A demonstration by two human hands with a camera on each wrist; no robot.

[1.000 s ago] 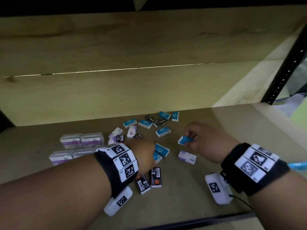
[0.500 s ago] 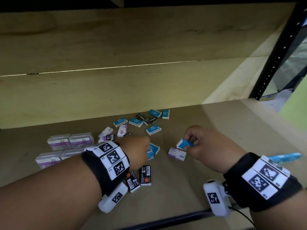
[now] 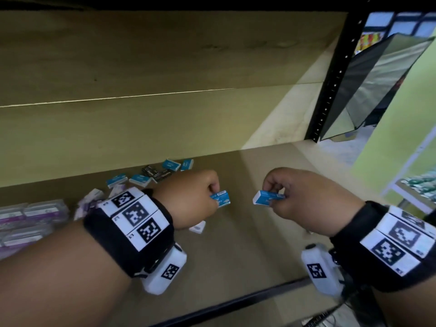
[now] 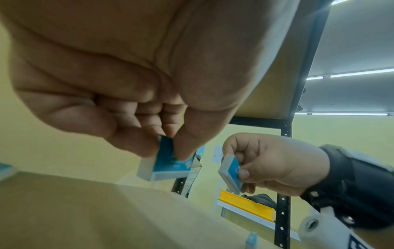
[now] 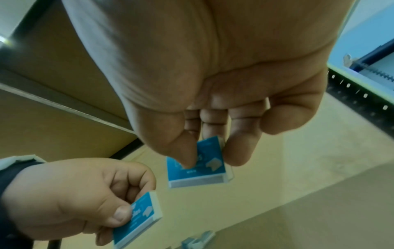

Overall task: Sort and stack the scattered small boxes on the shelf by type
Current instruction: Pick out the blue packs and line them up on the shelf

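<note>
My left hand (image 3: 213,197) pinches a small blue box (image 3: 220,198) between thumb and fingers; the left wrist view shows that blue box (image 4: 170,164) held above the shelf board. My right hand (image 3: 274,197) pinches a second blue box (image 3: 265,197), the same blue box (image 5: 197,166) seen close in the right wrist view. Both boxes hang a little above the shelf (image 3: 247,244), a short gap apart. Several more blue boxes (image 3: 141,179), black boxes (image 3: 151,171) and purple-and-white boxes (image 3: 94,197) lie scattered at the back left.
Clear purple-labelled cases (image 3: 30,218) sit in a group at the far left. A white box (image 3: 197,227) lies under my left wrist. The wooden back wall (image 3: 141,126) closes the shelf; a black upright post (image 3: 335,74) stands at the right, a black front rail (image 3: 224,305) below.
My left hand has lifted a blue box off the shelf and swung right. My right hand with its blue box has also moved right and up, away from the scattered pile.
</note>
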